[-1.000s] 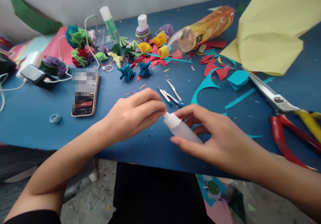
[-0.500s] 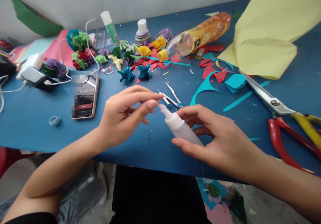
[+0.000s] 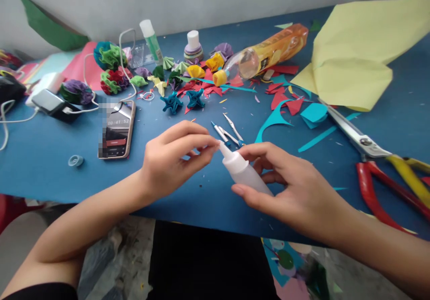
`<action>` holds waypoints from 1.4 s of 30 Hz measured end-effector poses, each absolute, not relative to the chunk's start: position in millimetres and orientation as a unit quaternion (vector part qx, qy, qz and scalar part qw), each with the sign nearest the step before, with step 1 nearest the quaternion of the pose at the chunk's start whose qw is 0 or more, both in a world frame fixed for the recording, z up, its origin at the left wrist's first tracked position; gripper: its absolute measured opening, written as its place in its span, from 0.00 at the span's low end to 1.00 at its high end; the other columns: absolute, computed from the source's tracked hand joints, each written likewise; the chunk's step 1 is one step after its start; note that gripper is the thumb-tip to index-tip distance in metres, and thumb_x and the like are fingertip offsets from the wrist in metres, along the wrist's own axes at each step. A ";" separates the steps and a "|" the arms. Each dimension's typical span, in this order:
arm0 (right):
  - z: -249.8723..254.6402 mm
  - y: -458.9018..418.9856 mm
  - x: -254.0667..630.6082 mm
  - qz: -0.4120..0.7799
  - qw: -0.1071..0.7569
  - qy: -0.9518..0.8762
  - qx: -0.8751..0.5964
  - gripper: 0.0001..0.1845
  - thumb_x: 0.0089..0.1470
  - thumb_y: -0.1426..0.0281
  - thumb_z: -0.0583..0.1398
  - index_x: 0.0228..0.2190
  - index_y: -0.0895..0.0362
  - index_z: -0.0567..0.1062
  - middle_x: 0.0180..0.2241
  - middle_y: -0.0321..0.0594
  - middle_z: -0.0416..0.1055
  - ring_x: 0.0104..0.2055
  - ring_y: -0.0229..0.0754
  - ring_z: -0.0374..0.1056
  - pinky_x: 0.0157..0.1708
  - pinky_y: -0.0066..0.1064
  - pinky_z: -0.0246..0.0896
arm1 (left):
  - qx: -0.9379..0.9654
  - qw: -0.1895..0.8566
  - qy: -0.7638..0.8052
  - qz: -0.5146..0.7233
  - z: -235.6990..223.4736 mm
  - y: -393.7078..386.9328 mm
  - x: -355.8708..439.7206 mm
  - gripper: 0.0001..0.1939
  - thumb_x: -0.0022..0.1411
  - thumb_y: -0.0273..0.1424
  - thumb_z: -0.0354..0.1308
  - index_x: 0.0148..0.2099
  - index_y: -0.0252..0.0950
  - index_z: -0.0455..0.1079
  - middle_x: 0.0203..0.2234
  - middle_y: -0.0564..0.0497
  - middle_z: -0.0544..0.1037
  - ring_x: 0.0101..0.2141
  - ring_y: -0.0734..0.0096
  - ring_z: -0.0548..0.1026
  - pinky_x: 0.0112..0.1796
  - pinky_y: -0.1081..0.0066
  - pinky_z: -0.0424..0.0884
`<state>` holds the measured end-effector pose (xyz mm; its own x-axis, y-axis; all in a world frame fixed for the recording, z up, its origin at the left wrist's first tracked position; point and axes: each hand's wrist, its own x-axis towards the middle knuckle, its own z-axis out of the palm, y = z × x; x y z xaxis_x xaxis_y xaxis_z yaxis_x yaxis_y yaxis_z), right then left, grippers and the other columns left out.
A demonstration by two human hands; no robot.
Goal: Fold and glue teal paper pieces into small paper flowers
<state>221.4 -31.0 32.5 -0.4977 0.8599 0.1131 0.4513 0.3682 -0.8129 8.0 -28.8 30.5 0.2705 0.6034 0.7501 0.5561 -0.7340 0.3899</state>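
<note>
My right hand (image 3: pixel 285 179) is wrapped round a white squeeze glue bottle (image 3: pixel 240 167), held tilted above the table with its pointed nozzle (image 3: pixel 224 150) aimed up and left. At the nozzle's very end, the thumb and fingers of my left hand (image 3: pixel 181 154) are pinched together; whether anything small lies between them is hidden. A pair of compasses (image 3: pixel 228 134) lies on the table just beyond the nozzle. Two teal folded-paper flowers (image 3: pixel 184 101) sit farther back. A small grey-blue cap (image 3: pixel 75 160) rests left of my left forearm.
A phone (image 3: pixel 117 129) with a running timer lies at left. Large scissors (image 3: pixel 369 147) with red and yellow handles are at right, near yellow paper (image 3: pixel 352 58). A drink bottle (image 3: pixel 268 53), a glue stick (image 3: pixel 151 42) and paper scraps lie at the back.
My left fingertips have closed from a looser position beside the nozzle into a pinch at its tip. The right hand keeps the bottle nearly still; the view has shifted slightly.
</note>
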 end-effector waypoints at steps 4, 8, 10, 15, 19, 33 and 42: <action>34.0 -31.3 221.1 0.362 0.281 -0.784 -0.419 0.16 0.50 0.62 0.64 0.40 0.54 0.71 0.28 0.32 0.70 0.23 0.32 0.66 0.22 0.23 0.65 | 0.705 0.247 0.424 0.511 34.8 -27.8 10.4 0.01 0.57 0.23 0.63 0.33 0.32 0.75 0.28 0.54 0.76 0.26 0.83 0.73 0.21 0.86 0.74; 35.1 -30.8 220.5 0.378 0.287 -0.774 -0.419 0.15 0.49 0.63 0.64 0.39 0.54 0.71 0.29 0.33 0.71 0.23 0.32 0.66 0.21 0.23 0.65 | 0.640 0.375 0.441 0.505 39.8 -23.9 5.7 0.03 0.59 0.28 0.62 0.33 0.33 0.76 0.26 0.54 0.76 0.24 0.80 0.74 0.18 0.83 0.75; 34.3 -30.6 220.7 0.393 0.288 -0.764 -0.422 0.16 0.49 0.62 0.64 0.39 0.54 0.71 0.29 0.34 0.71 0.24 0.33 0.67 0.22 0.23 0.66 | 0.639 0.370 0.445 0.507 41.3 -22.7 2.1 0.07 0.62 0.30 0.59 0.35 0.34 0.77 0.26 0.53 0.76 0.23 0.80 0.74 0.16 0.83 0.73; 29.9 -30.8 221.5 0.396 0.293 -0.769 -0.407 0.17 0.49 0.61 0.64 0.41 0.53 0.70 0.31 0.34 0.73 0.23 0.32 0.68 0.21 0.23 0.66 | 0.729 0.177 0.407 0.521 38.6 -24.6 -2.0 0.09 0.58 0.32 0.64 0.42 0.37 0.77 0.34 0.51 0.77 0.26 0.83 0.74 0.22 0.85 0.74; 30.2 -30.9 220.5 0.390 0.276 -0.781 -0.402 0.17 0.50 0.61 0.64 0.41 0.54 0.70 0.30 0.34 0.73 0.23 0.32 0.67 0.22 0.22 0.66 | 0.812 0.058 0.337 0.473 33.3 -24.7 0.3 0.08 0.56 0.24 0.65 0.40 0.36 0.77 0.31 0.53 0.79 0.29 0.82 0.76 0.30 0.84 0.75; 33.4 -28.3 219.5 0.435 0.258 -0.751 -0.424 0.17 0.50 0.60 0.63 0.40 0.54 0.71 0.26 0.34 0.72 0.24 0.36 0.70 0.20 0.23 0.67 | 0.687 0.265 0.461 0.495 38.5 -30.1 12.5 0.02 0.58 0.26 0.62 0.33 0.32 0.75 0.25 0.54 0.76 0.23 0.83 0.72 0.20 0.85 0.74; 34.8 -29.2 221.6 0.499 0.232 -0.728 -0.409 0.16 0.52 0.61 0.62 0.41 0.53 0.70 0.28 0.34 0.73 0.24 0.35 0.70 0.21 0.23 0.67 | 0.638 0.329 0.444 0.536 45.5 -25.2 2.2 0.07 0.57 0.31 0.65 0.38 0.35 0.79 0.30 0.52 0.78 0.25 0.81 0.75 0.20 0.85 0.75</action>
